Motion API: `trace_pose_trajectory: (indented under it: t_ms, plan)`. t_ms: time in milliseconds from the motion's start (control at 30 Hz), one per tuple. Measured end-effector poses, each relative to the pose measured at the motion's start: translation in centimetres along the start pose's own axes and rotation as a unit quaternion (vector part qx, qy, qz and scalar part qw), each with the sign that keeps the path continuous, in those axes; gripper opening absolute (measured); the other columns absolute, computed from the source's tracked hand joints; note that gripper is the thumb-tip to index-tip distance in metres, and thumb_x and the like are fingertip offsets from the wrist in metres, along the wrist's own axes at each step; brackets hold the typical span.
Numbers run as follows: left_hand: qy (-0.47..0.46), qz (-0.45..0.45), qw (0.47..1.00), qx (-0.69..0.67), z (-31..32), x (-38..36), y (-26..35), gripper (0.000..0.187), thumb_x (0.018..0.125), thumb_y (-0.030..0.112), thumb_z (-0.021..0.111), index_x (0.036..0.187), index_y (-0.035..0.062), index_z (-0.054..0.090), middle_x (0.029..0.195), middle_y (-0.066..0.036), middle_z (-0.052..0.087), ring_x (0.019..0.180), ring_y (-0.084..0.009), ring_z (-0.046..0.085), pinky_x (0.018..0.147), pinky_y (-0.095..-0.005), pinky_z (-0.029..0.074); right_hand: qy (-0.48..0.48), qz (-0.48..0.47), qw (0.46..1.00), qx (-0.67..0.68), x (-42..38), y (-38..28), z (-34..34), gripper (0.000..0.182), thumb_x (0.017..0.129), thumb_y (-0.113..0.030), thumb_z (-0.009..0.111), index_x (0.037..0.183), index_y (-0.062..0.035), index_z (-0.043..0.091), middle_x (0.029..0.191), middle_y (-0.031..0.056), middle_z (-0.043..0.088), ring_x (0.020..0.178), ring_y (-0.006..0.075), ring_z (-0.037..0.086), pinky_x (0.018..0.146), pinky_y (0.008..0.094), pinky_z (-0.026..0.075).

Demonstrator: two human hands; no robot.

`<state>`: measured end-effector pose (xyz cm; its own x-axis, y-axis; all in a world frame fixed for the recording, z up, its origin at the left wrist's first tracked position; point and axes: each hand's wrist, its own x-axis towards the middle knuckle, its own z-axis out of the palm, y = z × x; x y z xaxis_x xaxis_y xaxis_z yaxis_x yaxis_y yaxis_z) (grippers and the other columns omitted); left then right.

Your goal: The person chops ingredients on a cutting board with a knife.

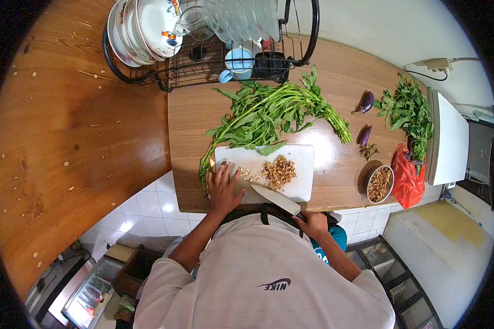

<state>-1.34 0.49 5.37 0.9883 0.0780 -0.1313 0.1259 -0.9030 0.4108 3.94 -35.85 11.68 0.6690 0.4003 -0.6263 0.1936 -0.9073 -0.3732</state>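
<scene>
On the white cutting board [304,164], my left hand [223,189] lies over the left end with its fingers spread. A small pale yellowish piece [212,163] shows beside its fingertips; I cannot make out what it is. My right hand [314,223] is wrapped round the black handle of a kitchen knife [277,198]. The blade points up and left across the board's lower edge. Just above the blade is a heap of small chopped brown pieces [279,172]. A few paler bits [249,175] are scattered between the heap and my left hand.
A large bunch of leafy green stems [280,107] lies behind the board, partly over its edge. To the right are a bowl of brown pieces [380,185], a red plastic bag [408,178], eggplants [364,102] and more greens [409,109]. A dish rack [175,77] stands at the back.
</scene>
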Motion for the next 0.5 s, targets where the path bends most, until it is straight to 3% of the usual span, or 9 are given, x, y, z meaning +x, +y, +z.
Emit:
trace_pose_trajectory:
  t_ms: [167, 267, 367, 500]
  plan:
    - [-0.043, -0.064, 0.997, 0.032, 2.3, 0.0, 0.9, 0.095, 0.092, 0.054, 0.07, 0.165, 0.0072, 0.03, 0.174, -0.016, 0.021, 0.162, -0.0352, 0.013, 0.123, -0.0713, 0.004, 0.027, -0.022, 0.999, 0.011, 1.0, 0.2, -0.2, 0.048, 0.092, -0.057, 0.072, 0.098, -0.0102, 0.077, 0.078, 0.0174, 0.072, 0.076, 0.0394, 0.072, 0.07, 0.0501, 0.056]
    - [-0.036, -0.063, 0.997, 0.001, 3.0, 0.5, 2.0, 0.096, 0.094, 0.055, 0.065, 0.165, 0.0031, 0.028, 0.175, -0.016, 0.018, 0.163, -0.0352, 0.008, 0.123, -0.0717, -0.001, 0.036, 0.006, 0.997, 0.074, 2.1, -0.3, -1.4, 0.047, 0.092, -0.055, 0.073, 0.093, -0.0081, 0.076, 0.075, 0.0176, 0.071, 0.072, 0.0381, 0.071, 0.065, 0.0476, 0.055]
    - [-0.039, -0.015, 0.999, 0.018, 3.5, 0.6, 2.5, 0.094, 0.096, 0.054, 0.064, 0.165, 0.0026, 0.027, 0.176, -0.015, 0.017, 0.164, -0.0335, 0.008, 0.123, -0.072, -0.003, 0.021, 0.042, 0.996, 0.079, 3.0, 0.3, -2.2, 0.048, 0.094, -0.058, 0.069, 0.1, -0.0105, 0.077, 0.077, 0.0172, 0.073, 0.075, 0.0395, 0.073, 0.068, 0.0485, 0.057]
    - [-0.045, 0.007, 0.999, -0.002, 4.4, 0.9, 3.1, 0.09, 0.097, 0.049, 0.062, 0.165, 0.0024, 0.027, 0.176, -0.014, 0.016, 0.164, -0.0298, 0.008, 0.123, -0.0736, -0.001, 0.096, 0.058, 0.988, 0.104, 3.5, 0.9, -2.4, 0.047, 0.094, -0.054, 0.072, 0.089, -0.0075, 0.074, 0.066, 0.0176, 0.067, 0.065, 0.0393, 0.07, 0.062, 0.0473, 0.055]
